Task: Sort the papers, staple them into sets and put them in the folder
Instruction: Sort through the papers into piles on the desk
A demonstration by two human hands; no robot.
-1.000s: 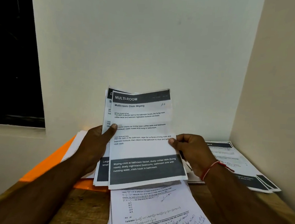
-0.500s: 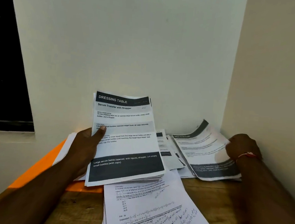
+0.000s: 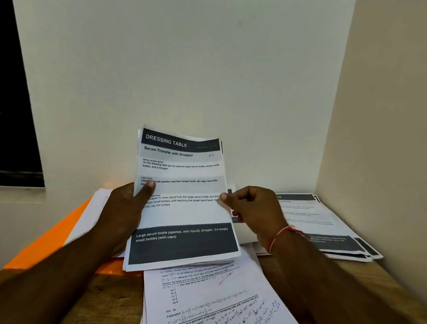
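At the left an orange folder (image 3: 47, 246) lies on the table (image 3: 109, 299) with white sheets (image 3: 88, 218) on it; the left hand (image 3: 124, 213) grips the stack (image 3: 183, 210) by its left edge, thumb on the front page and fingers behind, and holds it nearly upright above the table. The front page reads "DRESSING TABLE"; the right hand (image 3: 254, 211), with a red thread (image 3: 281, 233) at the wrist, pinches the right edge of the stack between thumb and forefinger; below the stack lie maths sheets (image 3: 216, 307), and at the far right another pile (image 3: 325, 227) lies flat.

right grip (image 3: 254, 211) back, pinching the papers (image 3: 180, 210)
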